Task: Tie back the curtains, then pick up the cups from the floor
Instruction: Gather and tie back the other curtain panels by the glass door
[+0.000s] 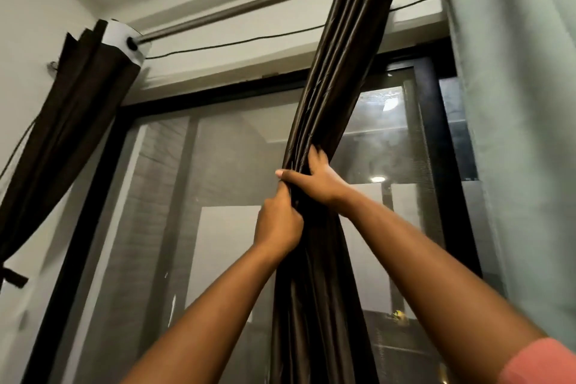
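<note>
A dark brown curtain [339,72] hangs bunched into a narrow column from the metal rod [237,11], in front of the glass door. My right hand [318,179] wraps around the gathered folds at about mid height. Just below it, my left hand [277,224] grips the same bunch, fingers curled into the fabric. Both arms are raised. A second dark brown curtain [71,121] hangs gathered at the far left, drawn in towards the wall low down. No cups or floor are in view.
A pale grey-green curtain [517,103] hangs at the right edge. The black-framed sliding glass door [218,196] with mesh stands behind the curtains. A thin black cable [237,42] runs under the rod. White wall stands on the left.
</note>
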